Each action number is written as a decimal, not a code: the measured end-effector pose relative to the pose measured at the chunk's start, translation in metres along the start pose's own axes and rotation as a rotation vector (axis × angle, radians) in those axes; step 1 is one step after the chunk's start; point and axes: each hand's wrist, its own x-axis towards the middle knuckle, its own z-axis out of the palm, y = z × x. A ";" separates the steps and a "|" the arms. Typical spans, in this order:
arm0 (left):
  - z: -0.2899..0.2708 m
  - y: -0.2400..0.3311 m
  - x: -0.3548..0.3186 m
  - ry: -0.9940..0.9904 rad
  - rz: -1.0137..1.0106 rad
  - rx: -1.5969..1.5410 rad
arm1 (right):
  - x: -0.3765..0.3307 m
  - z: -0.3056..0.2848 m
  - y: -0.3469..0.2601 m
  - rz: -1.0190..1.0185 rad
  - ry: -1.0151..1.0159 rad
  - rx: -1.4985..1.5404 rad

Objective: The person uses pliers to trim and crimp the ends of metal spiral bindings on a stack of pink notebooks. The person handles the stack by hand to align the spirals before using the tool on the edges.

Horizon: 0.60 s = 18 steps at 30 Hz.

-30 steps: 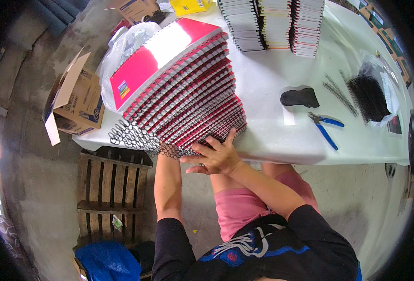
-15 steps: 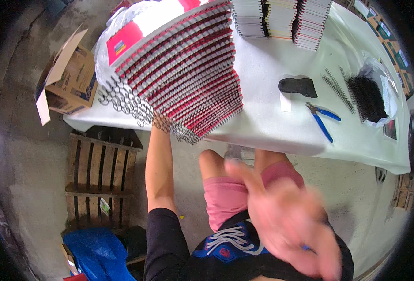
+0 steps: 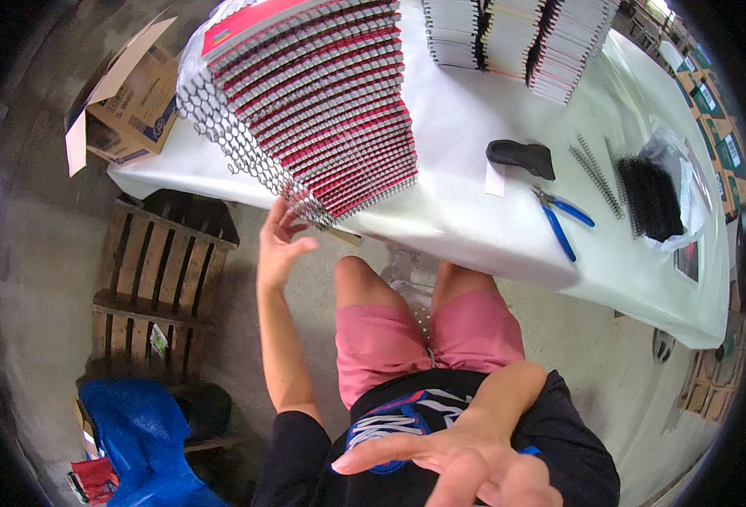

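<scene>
A tall stack of red-and-white spiral-bound notebooks (image 3: 326,118) stands at the table's near left edge, black coil ends (image 3: 229,139) jutting from its left side. My left hand (image 3: 280,245) is by the lower corner of that stack, fingers apart and thumb out, gripping nothing; whether its fingertips touch the coils I cannot tell. Close in front of my body, my right hand (image 3: 483,469) is empty, with its fingers spread and partly cut off by the lower edge. Blue-handled pliers (image 3: 563,221) and a black oblong object (image 3: 521,158) lie on the right of the table.
More spiral-bound books (image 3: 517,38) stand in stacks at the back of the white-covered table (image 3: 457,194). Loose black coils (image 3: 597,182) lie beside a plastic bag of coils (image 3: 652,198). An open cardboard box (image 3: 132,110), a wooden pallet (image 3: 157,283) and blue cloth (image 3: 149,439) are at left.
My left hand has come down from behind the stack's lower corner into view. The right hand has moved lower and nearer my body. The whole view has shifted slightly.
</scene>
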 end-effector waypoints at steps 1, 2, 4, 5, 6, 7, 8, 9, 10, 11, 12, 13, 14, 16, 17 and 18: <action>0.010 -0.005 -0.007 0.009 0.048 0.073 | -0.002 -0.005 0.000 0.025 -0.016 0.022; 0.023 -0.010 -0.010 0.052 0.059 0.064 | -0.004 -0.008 -0.001 0.048 -0.035 0.039; 0.040 -0.024 -0.015 0.174 0.075 0.061 | -0.010 -0.021 -0.006 0.168 -0.014 0.087; 0.045 -0.024 -0.018 0.318 0.073 -0.073 | -0.014 -0.041 -0.003 0.187 0.000 -0.055; 0.047 -0.031 -0.017 0.355 0.090 -0.079 | -0.015 -0.058 -0.004 0.201 0.003 -0.226; 0.044 -0.035 -0.017 0.396 0.113 -0.080 | -0.015 -0.087 0.001 0.240 0.117 -0.517; 0.047 -0.036 -0.014 0.407 0.097 -0.090 | -0.015 -0.117 0.004 0.319 0.223 -0.845; 0.048 -0.038 -0.014 0.424 0.077 -0.096 | -0.015 -0.148 0.009 0.433 0.319 -1.110; 0.053 -0.038 -0.013 0.428 0.058 -0.106 | -0.017 -0.185 0.011 0.584 0.280 -1.329; 0.056 -0.037 -0.015 0.441 0.068 -0.083 | -0.020 -0.212 0.016 0.737 0.241 -1.540; 0.060 -0.036 -0.014 0.449 0.081 -0.056 | -0.023 -0.231 0.021 0.786 0.113 -1.562; 0.062 -0.035 -0.011 0.459 0.101 -0.027 | -0.024 -0.245 0.029 0.827 -0.017 -1.576; 0.063 -0.034 -0.011 0.483 0.123 -0.060 | -0.024 -0.251 0.039 0.866 -0.033 -1.462; 0.063 -0.032 -0.011 0.489 0.125 -0.085 | -0.024 -0.260 0.051 0.934 -0.062 -1.238; 0.062 -0.034 -0.013 0.497 0.119 -0.100 | -0.021 -0.258 0.059 0.993 -0.036 -1.240; 0.060 -0.035 -0.013 0.505 0.107 -0.085 | -0.017 -0.254 0.067 1.052 -0.009 -1.244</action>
